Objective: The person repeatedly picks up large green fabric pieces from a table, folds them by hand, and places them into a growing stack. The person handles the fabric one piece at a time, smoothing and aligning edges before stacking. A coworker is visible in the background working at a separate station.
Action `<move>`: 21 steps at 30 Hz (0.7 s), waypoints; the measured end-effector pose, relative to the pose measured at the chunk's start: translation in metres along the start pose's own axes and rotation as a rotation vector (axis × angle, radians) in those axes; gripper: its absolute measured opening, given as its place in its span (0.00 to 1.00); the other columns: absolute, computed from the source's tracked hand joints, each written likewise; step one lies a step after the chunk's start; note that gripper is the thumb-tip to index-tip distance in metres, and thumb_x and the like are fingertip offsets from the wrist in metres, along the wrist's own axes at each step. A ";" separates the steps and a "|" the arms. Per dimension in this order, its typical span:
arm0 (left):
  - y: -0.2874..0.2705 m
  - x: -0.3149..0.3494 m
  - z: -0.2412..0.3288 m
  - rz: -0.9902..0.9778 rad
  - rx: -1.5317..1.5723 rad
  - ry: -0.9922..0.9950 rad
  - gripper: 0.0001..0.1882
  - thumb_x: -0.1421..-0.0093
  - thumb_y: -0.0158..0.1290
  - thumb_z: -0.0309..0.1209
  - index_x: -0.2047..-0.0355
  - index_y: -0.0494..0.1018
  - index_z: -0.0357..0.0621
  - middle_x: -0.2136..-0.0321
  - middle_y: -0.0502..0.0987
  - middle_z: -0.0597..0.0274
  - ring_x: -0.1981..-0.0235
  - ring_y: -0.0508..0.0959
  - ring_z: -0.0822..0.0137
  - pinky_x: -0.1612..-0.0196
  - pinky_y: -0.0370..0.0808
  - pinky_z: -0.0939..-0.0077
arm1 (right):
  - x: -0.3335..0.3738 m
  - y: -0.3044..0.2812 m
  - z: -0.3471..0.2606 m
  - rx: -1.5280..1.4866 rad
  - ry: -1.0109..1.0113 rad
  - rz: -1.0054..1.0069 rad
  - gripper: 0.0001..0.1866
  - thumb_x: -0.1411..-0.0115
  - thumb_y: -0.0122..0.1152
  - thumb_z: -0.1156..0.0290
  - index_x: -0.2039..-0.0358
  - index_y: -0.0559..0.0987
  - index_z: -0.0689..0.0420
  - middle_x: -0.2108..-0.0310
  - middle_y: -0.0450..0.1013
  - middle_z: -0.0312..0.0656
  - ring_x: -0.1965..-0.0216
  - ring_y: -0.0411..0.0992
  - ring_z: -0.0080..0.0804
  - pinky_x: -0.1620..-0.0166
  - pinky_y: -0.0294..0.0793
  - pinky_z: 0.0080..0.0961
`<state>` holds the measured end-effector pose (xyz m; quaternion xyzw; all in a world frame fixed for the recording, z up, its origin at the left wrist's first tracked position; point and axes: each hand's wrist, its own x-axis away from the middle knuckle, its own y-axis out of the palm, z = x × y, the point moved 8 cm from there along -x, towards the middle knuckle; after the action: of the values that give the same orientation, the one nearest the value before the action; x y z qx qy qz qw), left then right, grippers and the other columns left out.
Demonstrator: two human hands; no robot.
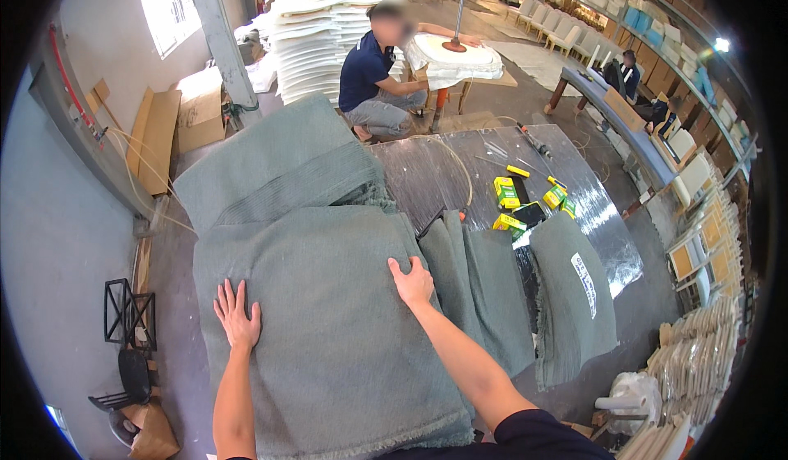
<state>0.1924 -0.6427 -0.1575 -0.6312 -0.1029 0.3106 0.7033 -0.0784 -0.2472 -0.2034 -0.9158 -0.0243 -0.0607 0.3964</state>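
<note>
A stack of grey-green fabric pieces with frayed edges lies in front of me. My left hand rests flat on its left part, fingers spread. At the right edge of the top piece is my right hand, its thumb on the cloth and its other fingers bent over the edge and partly hidden. Behind this stack lies another folded pile of the same fabric. To the right are narrower folded pieces and a strip pile bearing a white written label.
Small yellow-green boxes, a dark phone-like object and an air tool lie on the shiny wrapped tabletop. Beyond it a person crouches beside a white-covered seat. White foam sheets are stacked behind.
</note>
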 end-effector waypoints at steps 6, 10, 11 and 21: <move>-0.001 0.004 0.001 -0.008 0.017 0.000 0.38 0.38 0.55 0.41 0.27 0.60 0.56 0.23 0.48 0.53 0.23 0.45 0.49 0.24 0.39 0.44 | 0.001 0.002 0.005 -0.003 -0.005 0.003 0.44 0.42 0.58 0.31 0.44 0.77 0.60 0.54 0.80 0.60 0.49 0.78 0.59 0.46 0.75 0.49; 0.002 0.009 -0.002 -0.005 -0.018 -0.003 0.39 0.37 0.54 0.43 0.27 0.59 0.55 0.23 0.48 0.52 0.23 0.44 0.48 0.24 0.38 0.43 | 0.001 0.007 0.007 0.019 -0.028 -0.007 0.44 0.41 0.57 0.30 0.44 0.77 0.61 0.54 0.80 0.62 0.49 0.77 0.61 0.46 0.74 0.50; 0.001 0.005 0.000 -0.003 -0.033 0.002 0.39 0.37 0.53 0.44 0.26 0.58 0.55 0.23 0.48 0.52 0.23 0.44 0.47 0.24 0.38 0.43 | -0.002 0.008 0.005 0.017 -0.036 0.000 0.44 0.41 0.57 0.30 0.44 0.76 0.61 0.54 0.79 0.63 0.48 0.77 0.62 0.46 0.74 0.51; -0.023 0.098 -0.020 -0.198 -0.030 -0.287 0.38 0.32 0.47 0.54 0.25 0.56 0.55 0.24 0.47 0.47 0.24 0.46 0.40 0.26 0.43 0.37 | 0.032 -0.030 0.036 -0.116 -0.290 0.017 0.43 0.39 0.60 0.37 0.39 0.73 0.63 0.48 0.77 0.64 0.45 0.75 0.62 0.42 0.74 0.48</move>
<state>0.2871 -0.6040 -0.1637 -0.5776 -0.2686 0.3253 0.6989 -0.0464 -0.2008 -0.2022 -0.9365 -0.0699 0.0743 0.3356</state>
